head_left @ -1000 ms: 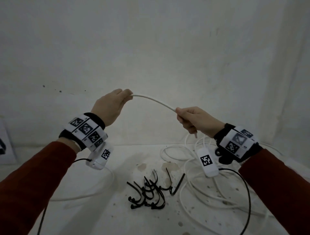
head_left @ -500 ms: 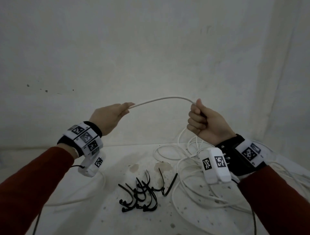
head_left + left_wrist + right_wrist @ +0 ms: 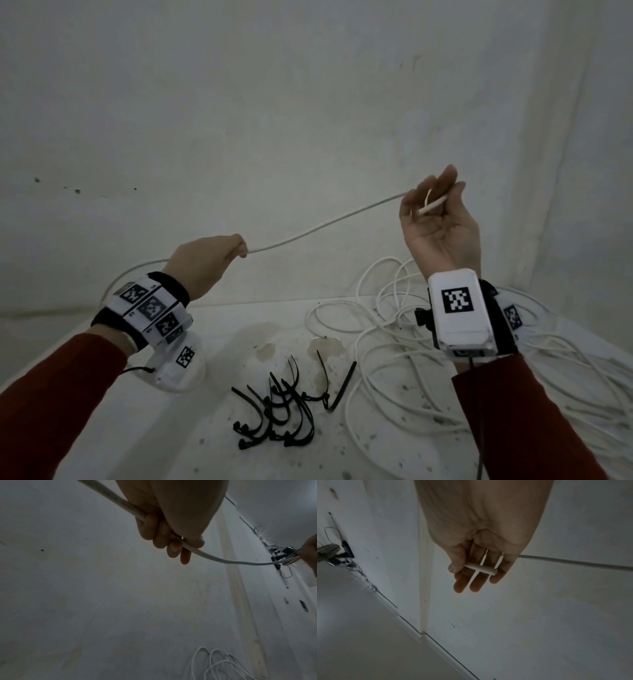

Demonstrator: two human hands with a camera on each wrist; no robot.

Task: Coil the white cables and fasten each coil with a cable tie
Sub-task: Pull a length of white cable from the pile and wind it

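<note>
A white cable (image 3: 318, 228) stretches in the air between my two hands. My left hand (image 3: 236, 248) grips it in a closed fist, low and to the left; the left wrist view shows the fingers (image 3: 164, 536) curled round the cable (image 3: 214, 559). My right hand (image 3: 432, 221) is raised higher on the right, palm turned toward me. The cable runs behind its fingers, and the cut end (image 3: 479, 568) lies across them, pinned by the thumb (image 3: 453, 566). Several black cable ties (image 3: 274, 418) lie on the table between my arms.
More white cable lies in a loose tangle (image 3: 411, 359) on the stained white table (image 3: 102, 428), under and beside my right arm. One strand curves away behind my left wrist. A pale wall stands close behind the table.
My right hand has risen and turned from a downward fist to palm up, bringing the cable round its fingers. My left hand has dropped lower, still gripping the cable.
</note>
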